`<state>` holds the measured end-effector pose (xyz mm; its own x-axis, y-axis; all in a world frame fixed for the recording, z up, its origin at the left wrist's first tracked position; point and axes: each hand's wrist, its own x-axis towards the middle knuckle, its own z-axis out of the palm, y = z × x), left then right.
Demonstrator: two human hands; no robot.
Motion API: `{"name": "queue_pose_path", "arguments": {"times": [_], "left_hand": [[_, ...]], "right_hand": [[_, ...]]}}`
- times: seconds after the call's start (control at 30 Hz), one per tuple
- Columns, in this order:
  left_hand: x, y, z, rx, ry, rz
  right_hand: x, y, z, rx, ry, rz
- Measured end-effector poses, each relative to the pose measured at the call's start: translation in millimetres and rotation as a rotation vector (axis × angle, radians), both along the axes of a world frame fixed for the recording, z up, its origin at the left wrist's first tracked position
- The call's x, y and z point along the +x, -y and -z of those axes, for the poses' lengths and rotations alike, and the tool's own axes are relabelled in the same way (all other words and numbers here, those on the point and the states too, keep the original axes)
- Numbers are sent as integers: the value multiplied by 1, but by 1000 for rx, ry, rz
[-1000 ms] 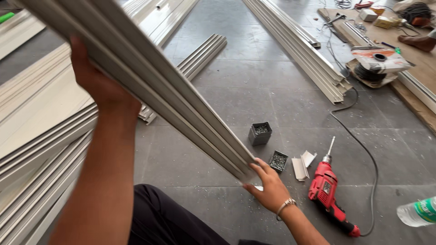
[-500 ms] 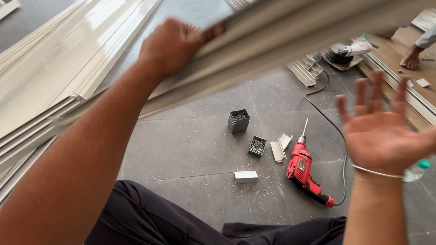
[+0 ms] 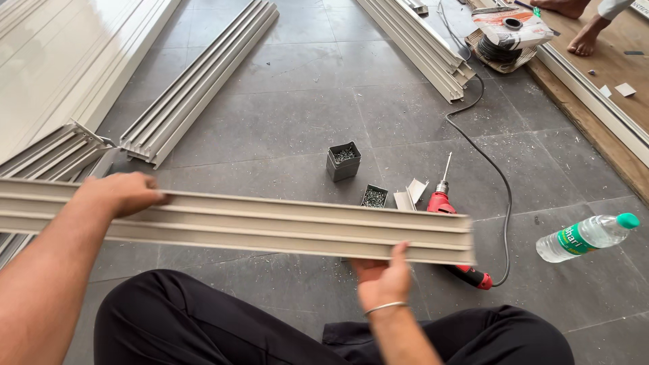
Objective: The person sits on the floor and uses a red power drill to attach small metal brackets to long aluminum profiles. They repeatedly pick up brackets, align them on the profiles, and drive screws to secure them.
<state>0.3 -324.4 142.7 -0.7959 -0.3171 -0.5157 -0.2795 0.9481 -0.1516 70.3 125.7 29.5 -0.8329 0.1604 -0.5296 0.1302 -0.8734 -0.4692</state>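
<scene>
I hold a long pale aluminium track profile (image 3: 270,226) level across my lap, running from the left edge to about the middle right. My left hand (image 3: 122,192) grips its top edge near the left. My right hand (image 3: 382,277), with a thin bracelet on the wrist, holds it from below near its right end. Behind the profile's right end lies a red power drill (image 3: 443,203) on the grey tiled floor, partly hidden by the profile.
Two small boxes of screws (image 3: 343,161) (image 3: 373,197) stand by the drill, its black cable (image 3: 497,176) curling back. A plastic water bottle (image 3: 585,236) lies at right. Stacks of profiles (image 3: 196,81) (image 3: 419,40) lie behind. Another person's bare feet (image 3: 585,37) are on wood at top right.
The profile has swung down from a raised slant to level across my lap. My right hand, free and open half a second ago, now holds it from below.
</scene>
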Motion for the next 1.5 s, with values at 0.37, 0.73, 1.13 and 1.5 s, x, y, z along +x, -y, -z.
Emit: {"name": "queue_pose_path", "arguments": {"times": [0.37,0.73,1.13,1.5], "left_hand": [[26,-155,43,189,-88,479],[39,-141,58,23,60,460],[29,-186,61,47,-107,544],[23,-183,110,110,-75,718]], "right_hand": [[18,89,39,89,127,-682],[-4,-48,75,757,510,-359],[-124,-112,46,2132,74,-255],[-77,-54,61,2000,-559,-822]]}}
